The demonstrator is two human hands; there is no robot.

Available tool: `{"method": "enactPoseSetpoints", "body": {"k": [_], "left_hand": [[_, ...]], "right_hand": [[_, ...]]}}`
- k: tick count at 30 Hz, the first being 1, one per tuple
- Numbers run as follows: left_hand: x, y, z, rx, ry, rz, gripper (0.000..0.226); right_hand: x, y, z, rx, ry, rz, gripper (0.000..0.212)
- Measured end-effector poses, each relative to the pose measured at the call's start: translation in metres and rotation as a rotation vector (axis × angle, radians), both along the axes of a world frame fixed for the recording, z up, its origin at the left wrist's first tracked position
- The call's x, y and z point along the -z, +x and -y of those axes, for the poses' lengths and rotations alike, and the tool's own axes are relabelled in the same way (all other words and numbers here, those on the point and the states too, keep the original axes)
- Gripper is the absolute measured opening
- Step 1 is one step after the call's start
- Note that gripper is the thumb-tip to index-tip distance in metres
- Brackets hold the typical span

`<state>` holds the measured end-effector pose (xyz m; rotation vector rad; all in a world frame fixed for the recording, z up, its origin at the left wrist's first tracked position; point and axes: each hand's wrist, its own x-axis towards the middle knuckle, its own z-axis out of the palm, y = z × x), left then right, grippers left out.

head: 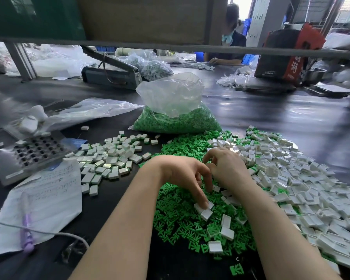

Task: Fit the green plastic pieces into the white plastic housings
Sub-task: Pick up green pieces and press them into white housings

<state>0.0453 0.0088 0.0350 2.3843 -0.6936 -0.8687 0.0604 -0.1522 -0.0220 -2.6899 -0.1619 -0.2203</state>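
- Spreading across the dark table (271, 114) from about one o'clock round to five o'clock of the hands lies the biggest mass, the heap of white housings (303, 188): small hollow boxes, loose, many with the open side up. They look light and stiff, so I judge one lifts easily with a pinch across its two long walls, which also keeps the mouth free.
- Sitting at twelve o'clock, the clear bag (176, 110) slumps open, its lower half full of green parts; the film is soft and would shift if tugged.
- Lying under and around both hands, the green pieces (180, 219) form a flat scatter, each thin with several prongs. They look rigid, nearly weightless and inclined to tangle; I would take one by its outer edges, since the prongs could bend or snap if forced in crooked.
- Resting at ten o'clock, a separate pile of closed white blocks (109, 158) shows green at some edges, probably finished units.
- Reaching down, the left hand (182, 174) has curled fingers with their tips on a white housing (203, 208) atop the green scatter; whether it truly grips it I cannot tell.
- Hovering just beside it at two o'clock, the right hand (228, 168) curls its fingers together, apparently pinching something small that is hidden.
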Motion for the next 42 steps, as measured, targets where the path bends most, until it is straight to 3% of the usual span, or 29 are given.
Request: {"method": "enactPoseSetpoints", "body": {"k": [2,11,16,26,35,42], "left_hand": [[0.003,-0.001,0.01,0.03,0.057,0.026,0.036],[0.017,0.003,0.018,-0.045,-0.033,0.15,0.029],[0.022,0.005,0.02,-0.06,-0.052,0.227,0.02],[0.027,0.004,0.018,-0.13,-0.163,0.26,0.007],[0.029,0.003,0.022,-0.111,-0.142,0.252,0.025],[0.034,0.008,0.02,-0.169,-0.216,0.316,0.014]], "right_hand": [[0.0,0.001,0.001,0.024,-0.021,0.01,0.013],[-0.001,-0.002,0.003,0.095,0.027,0.061,0.007],[0.0,-0.001,0.006,0.125,0.185,0.113,0.02],[-0.002,0.001,0.016,0.189,0.56,0.209,0.009],[0.0,0.002,0.018,0.186,0.606,0.208,0.008],[0.001,0.003,0.018,0.183,0.685,0.229,0.009]]}}
